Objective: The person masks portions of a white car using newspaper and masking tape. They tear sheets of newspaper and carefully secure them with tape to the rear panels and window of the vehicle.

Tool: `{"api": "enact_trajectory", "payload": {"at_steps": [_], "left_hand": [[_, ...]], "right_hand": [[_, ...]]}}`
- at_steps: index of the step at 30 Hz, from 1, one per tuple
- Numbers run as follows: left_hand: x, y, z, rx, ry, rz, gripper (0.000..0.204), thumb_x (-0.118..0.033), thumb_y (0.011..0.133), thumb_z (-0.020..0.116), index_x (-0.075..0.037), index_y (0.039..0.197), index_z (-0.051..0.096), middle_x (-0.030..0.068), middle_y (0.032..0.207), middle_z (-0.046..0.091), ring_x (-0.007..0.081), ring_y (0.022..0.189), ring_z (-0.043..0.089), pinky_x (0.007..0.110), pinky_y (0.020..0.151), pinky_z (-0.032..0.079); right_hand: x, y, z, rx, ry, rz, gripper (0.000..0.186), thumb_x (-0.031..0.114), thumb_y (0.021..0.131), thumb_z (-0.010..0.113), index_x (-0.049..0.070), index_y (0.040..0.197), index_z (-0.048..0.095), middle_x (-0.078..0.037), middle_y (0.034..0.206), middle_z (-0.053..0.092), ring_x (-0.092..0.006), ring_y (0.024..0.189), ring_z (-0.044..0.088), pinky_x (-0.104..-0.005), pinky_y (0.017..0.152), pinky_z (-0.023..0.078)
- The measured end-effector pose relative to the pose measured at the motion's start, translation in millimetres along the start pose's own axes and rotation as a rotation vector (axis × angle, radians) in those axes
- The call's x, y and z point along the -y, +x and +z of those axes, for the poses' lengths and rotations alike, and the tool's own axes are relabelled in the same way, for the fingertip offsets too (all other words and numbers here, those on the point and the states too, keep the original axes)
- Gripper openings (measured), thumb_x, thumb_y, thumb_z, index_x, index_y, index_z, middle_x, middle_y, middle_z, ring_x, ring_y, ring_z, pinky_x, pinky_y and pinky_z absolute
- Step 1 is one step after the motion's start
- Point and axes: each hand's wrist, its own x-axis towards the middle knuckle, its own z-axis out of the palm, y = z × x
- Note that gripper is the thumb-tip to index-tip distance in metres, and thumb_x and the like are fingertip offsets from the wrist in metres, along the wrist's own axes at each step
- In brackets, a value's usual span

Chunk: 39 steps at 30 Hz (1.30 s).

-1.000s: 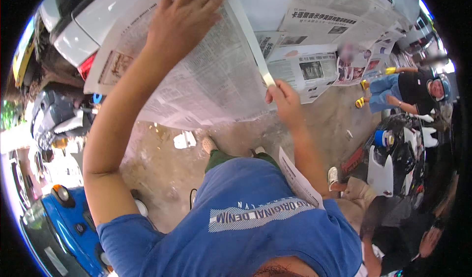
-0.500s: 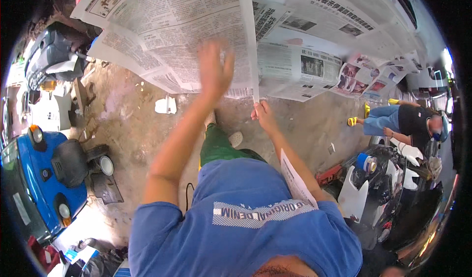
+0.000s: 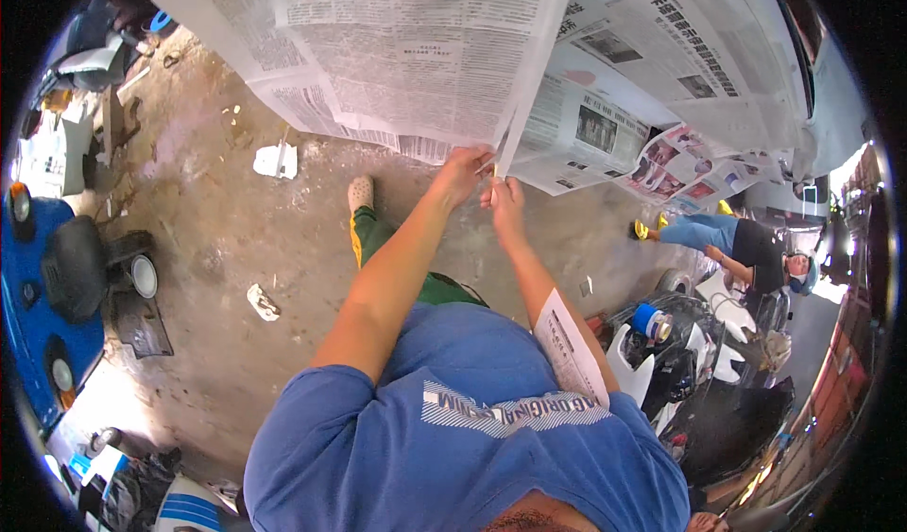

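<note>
A large newspaper sheet (image 3: 406,50) hangs in front of me, its lower right corner down between my hands. My left hand (image 3: 461,177) is closed in a pinch at the sheet's bottom edge, close to that corner. Just right of it and slightly lower, my right hand (image 3: 506,207) has its fingers closed at the corner's tip. Whatever lies inside the fingers is mostly covered. More newspaper (image 3: 685,45) lies over a pale, smooth surface on the right. A folded printed paper (image 3: 573,351) is tucked against my right upper arm.
Scraps of white paper (image 3: 276,161) lie on the stained concrete floor (image 3: 227,248). A blue vehicle front part (image 3: 38,296) is at left. Black and white body parts with a blue-banded can (image 3: 650,322) fill the lower right. Another person (image 3: 746,248) in yellow shoes is at right.
My left hand has come down from the middle of the sheet to its bottom edge, beside my right hand. My view has shifted, and my left foot now shows.
</note>
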Motion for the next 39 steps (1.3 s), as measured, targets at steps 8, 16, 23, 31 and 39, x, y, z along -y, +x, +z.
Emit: {"api": "enact_trajectory", "payload": {"at_steps": [8,16,23,31,39], "left_hand": [[-3,-9,-2,0.035,0.115,-0.009,0.024,-0.020,0.097,0.070,-0.001,0.112,0.067,0.0097,0.104,0.070,0.0220,0.098,0.062,0.042,0.085,0.052],[-16,-33,0,0.111,0.167,-0.168,0.018,-0.018,0.100,0.067,-0.001,0.108,0.067,0.0081,0.088,0.067,0.0187,0.073,0.061,0.036,0.068,0.051],[-11,-40,-2,0.130,0.259,-0.102,0.022,-0.021,0.101,0.065,0.000,0.105,0.068,0.0064,0.088,0.066,0.0178,0.071,0.058,0.035,0.064,0.046],[-5,-38,4,-0.109,0.381,-0.097,0.026,-0.025,0.094,0.073,-0.006,0.110,0.068,0.0063,0.101,0.071,0.0164,0.089,0.065,0.033,0.081,0.050],[2,-58,28,-0.160,0.393,-0.109,0.043,-0.020,0.096,0.071,0.000,0.132,0.057,0.0107,0.127,0.064,0.0200,0.121,0.057,0.037,0.108,0.041]], "right_hand": [[7,-5,4,0.000,-0.015,0.009,0.027,0.027,0.106,0.052,0.001,0.107,0.060,-0.008,0.083,0.067,-0.0170,0.073,0.065,-0.0324,0.072,0.054],[12,-3,13,-0.009,-0.112,0.025,0.032,0.032,0.107,0.051,0.002,0.102,0.060,-0.008,0.081,0.067,-0.0159,0.071,0.064,-0.0316,0.069,0.053],[10,3,17,0.000,-0.147,0.013,0.033,0.033,0.107,0.051,0.002,0.101,0.061,-0.007,0.080,0.065,-0.0148,0.068,0.062,-0.0295,0.064,0.052],[-10,14,15,-0.079,-0.321,-0.053,0.034,0.027,0.103,0.054,-0.004,0.112,0.064,-0.012,0.093,0.072,-0.0212,0.081,0.070,-0.0355,0.075,0.055],[-81,27,-31,-0.069,-0.899,-0.231,0.035,0.017,0.095,0.060,0.000,0.126,0.065,-0.020,0.102,0.069,-0.0294,0.096,0.069,-0.0379,0.086,0.052]]}}
